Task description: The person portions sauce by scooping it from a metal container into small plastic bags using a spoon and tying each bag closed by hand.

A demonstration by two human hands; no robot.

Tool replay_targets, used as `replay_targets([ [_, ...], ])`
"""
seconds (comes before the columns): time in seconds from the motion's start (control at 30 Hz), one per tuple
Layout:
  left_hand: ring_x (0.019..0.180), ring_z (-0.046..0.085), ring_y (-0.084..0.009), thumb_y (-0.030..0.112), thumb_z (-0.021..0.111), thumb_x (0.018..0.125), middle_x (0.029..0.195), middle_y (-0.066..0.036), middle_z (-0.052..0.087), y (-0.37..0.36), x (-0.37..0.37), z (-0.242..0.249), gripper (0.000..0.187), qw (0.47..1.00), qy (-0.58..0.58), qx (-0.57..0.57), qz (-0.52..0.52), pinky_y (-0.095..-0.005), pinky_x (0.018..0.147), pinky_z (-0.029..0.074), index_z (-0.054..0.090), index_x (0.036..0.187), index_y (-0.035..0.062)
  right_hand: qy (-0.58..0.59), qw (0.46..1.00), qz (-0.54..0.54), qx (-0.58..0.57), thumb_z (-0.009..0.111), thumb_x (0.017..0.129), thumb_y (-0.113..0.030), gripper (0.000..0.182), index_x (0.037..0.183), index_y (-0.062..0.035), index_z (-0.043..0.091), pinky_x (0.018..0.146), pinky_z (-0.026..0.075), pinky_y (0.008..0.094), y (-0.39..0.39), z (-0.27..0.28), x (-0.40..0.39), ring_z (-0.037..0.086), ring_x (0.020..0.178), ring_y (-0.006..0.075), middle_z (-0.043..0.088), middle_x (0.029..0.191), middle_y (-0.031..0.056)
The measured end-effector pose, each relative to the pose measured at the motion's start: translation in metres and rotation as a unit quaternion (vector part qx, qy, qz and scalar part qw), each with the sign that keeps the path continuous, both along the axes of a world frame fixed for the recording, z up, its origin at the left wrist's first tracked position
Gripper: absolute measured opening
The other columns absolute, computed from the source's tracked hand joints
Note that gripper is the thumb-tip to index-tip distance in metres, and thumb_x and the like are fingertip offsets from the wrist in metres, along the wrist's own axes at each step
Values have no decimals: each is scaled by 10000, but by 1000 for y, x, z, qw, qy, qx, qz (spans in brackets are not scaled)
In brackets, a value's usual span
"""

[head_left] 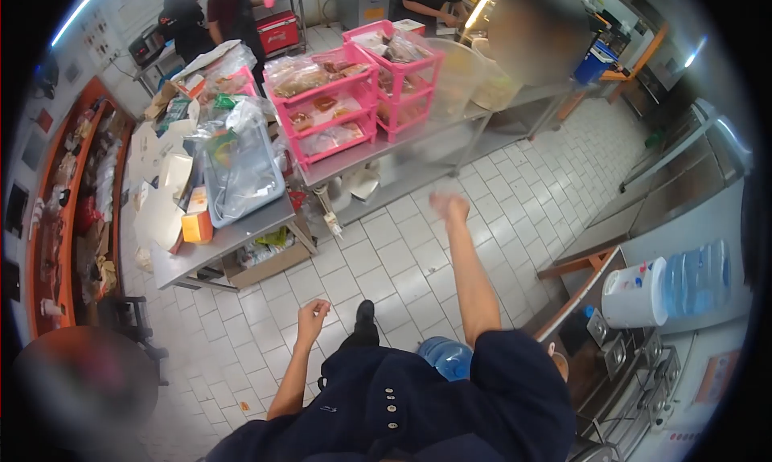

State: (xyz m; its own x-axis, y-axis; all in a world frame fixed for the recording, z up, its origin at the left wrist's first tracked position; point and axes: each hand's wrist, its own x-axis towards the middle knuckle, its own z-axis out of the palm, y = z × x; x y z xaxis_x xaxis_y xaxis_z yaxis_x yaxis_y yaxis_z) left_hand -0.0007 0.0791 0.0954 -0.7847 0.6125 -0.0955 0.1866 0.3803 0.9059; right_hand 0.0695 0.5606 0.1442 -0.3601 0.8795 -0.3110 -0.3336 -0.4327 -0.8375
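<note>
My left hand [314, 320] hangs at my side above the tiled floor, its fingers curled in and nothing visible in them. My right hand [450, 207] is stretched forward over the floor, in front of the steel table [426, 160]. Motion smears its fingers, so I cannot make out whether they are closed. Neither hand touches anything that I can see. Pink stacked baskets [334, 104] with bagged food stand on the steel table ahead. A grey-blue plastic tray [241, 172] holding clear bags lies on the table to the left.
A large blue water bottle [446, 357] is on the floor by my right side. A counter with a white water dispenser [635, 293] stands at right, orange shelves [72, 205] at left. Several people [233, 12] are behind the tables. White tiles [386, 241] cover the floor.
</note>
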Motion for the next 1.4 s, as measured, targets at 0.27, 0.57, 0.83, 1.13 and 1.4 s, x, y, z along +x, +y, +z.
replay_targets([
  [0.27, 745, 678, -149, 205, 656, 954, 831, -100, 717, 11, -13, -2, 231, 994, -110, -1, 27, -270, 671, 533, 688, 1028, -11, 275, 956, 63, 79, 537, 1014, -339, 418, 1226, 21, 557, 1029, 483, 433, 44, 155, -174, 636, 1131, 293, 673, 1161, 175],
  [0.57, 701, 626, -113, 114, 663, 917, 772, -48, 701, 57, -9, -60, 129, 970, -6, -53, -238, -269, 670, 491, 713, 881, 0, -109, 944, 286, 127, 660, 953, -217, 199, 1056, -47, 672, 778, 525, 300, -197, -1, 133, 647, 875, 115, 703, 939, 31],
  [0.83, 724, 621, -128, 239, 614, 988, 765, -66, 676, 88, 97, -80, 291, 884, -105, -117, -441, -272, 673, 490, 648, 825, 0, -56, 982, -178, -36, 575, 984, -187, 198, 866, -47, 652, 704, 522, 264, -406, 77, 509, 640, 755, 134, 661, 821, 48],
  [1.13, 778, 633, -130, 223, 609, 990, 921, -65, 686, 66, 242, -63, 225, 813, -142, -99, -556, -258, 700, 491, 646, 1055, 11, -523, 766, -339, 159, 644, 917, -122, 96, 982, -53, 633, 654, 512, 340, -447, -35, 637, 681, 783, 226, 690, 850, 87],
  [1.4, 796, 639, -135, 220, 619, 982, 878, -62, 674, 28, 262, -22, 223, 831, -104, -121, -533, -267, 736, 518, 647, 1030, 4, -714, 656, -140, 199, 571, 856, -59, 147, 988, -57, 634, 783, 513, 444, -400, -61, 655, 638, 901, 374, 663, 920, 126],
])
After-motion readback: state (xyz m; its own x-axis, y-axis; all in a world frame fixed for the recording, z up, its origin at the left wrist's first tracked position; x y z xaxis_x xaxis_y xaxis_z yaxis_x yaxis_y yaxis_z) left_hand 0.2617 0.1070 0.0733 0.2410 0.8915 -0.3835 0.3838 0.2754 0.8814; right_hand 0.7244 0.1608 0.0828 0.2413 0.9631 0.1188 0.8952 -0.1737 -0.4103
